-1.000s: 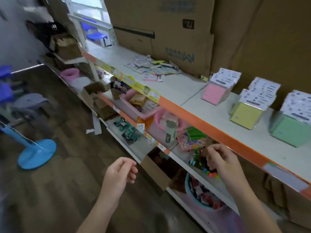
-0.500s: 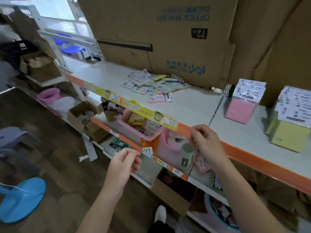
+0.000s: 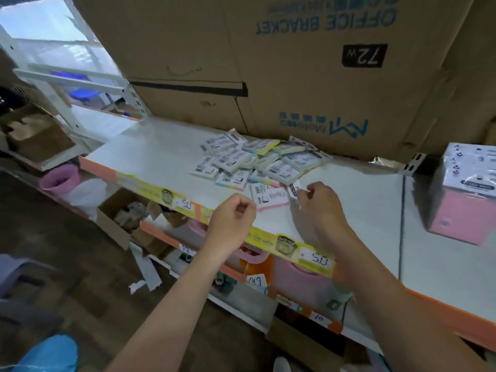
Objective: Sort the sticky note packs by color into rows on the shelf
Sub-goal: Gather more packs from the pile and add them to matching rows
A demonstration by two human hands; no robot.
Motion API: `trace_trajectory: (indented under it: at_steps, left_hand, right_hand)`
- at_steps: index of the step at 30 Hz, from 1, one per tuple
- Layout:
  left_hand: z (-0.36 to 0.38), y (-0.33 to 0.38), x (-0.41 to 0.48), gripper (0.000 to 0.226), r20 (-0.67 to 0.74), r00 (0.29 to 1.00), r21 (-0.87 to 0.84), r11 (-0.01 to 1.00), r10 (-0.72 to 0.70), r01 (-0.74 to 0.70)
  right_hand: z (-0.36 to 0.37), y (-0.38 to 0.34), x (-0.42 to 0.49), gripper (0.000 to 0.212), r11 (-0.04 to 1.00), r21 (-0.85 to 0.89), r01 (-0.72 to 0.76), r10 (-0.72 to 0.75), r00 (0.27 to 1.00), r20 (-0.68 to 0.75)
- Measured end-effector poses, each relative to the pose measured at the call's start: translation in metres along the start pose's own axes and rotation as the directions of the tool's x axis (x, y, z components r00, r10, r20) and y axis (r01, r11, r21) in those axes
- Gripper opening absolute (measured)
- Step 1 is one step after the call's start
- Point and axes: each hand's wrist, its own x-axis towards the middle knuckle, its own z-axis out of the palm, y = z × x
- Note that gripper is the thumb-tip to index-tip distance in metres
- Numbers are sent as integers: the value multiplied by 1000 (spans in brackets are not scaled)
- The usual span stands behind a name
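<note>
Fingers (image 3: 306, 193) now at the packs (image 3: 268, 162)

A loose heap of plastic-wrapped sticky note packs (image 3: 257, 159) lies toward the back of the white metal shelf (image 3: 161, 157), just before the large brown cardboard box (image 3: 295, 76). One flat pink-edged pack (image 3: 269, 198) lies in front of the heap, between the left hand (image 3: 230, 218) and the right hand (image 3: 319, 208). A pink cube-shaped note block (image 3: 461, 208) stands well apart to the right. A pink plastic basket (image 3: 303, 277) sits below.
</note>
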Motion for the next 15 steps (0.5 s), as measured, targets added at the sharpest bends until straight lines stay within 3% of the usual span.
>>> trace_trajectory:
  at_steps: [3, 6, 9, 12, 15]
  left_hand:
    - [5, 1, 44, 14, 66, 990, 105, 986, 124, -131]
    - [10, -1, 83, 5, 119, 973, 196, 956, 199, -219]
    - [12, -8, 113, 18, 234, 947, 257, 925, 221, -279]
    - [12, -20, 129, 30, 373, 896, 299, 882, 242, -363]
    - [10, -34, 137, 31, 421, 854, 278, 852, 307, -443]
  right_hand:
    - [8, -9, 24, 43, 998, -28, -55, 53, 996, -68]
    - [10, -16, 50, 50, 983, 86, -163, 172, 980, -101]
    - [13, -24, 71, 50, 931, 241, -274, 311, 941, -132]
    - [17, -38, 83, 57, 896, 228, -381, 420, 895, -152]
    - [18, -47, 89, 53, 828, 298, -475, 528, 839, -131]
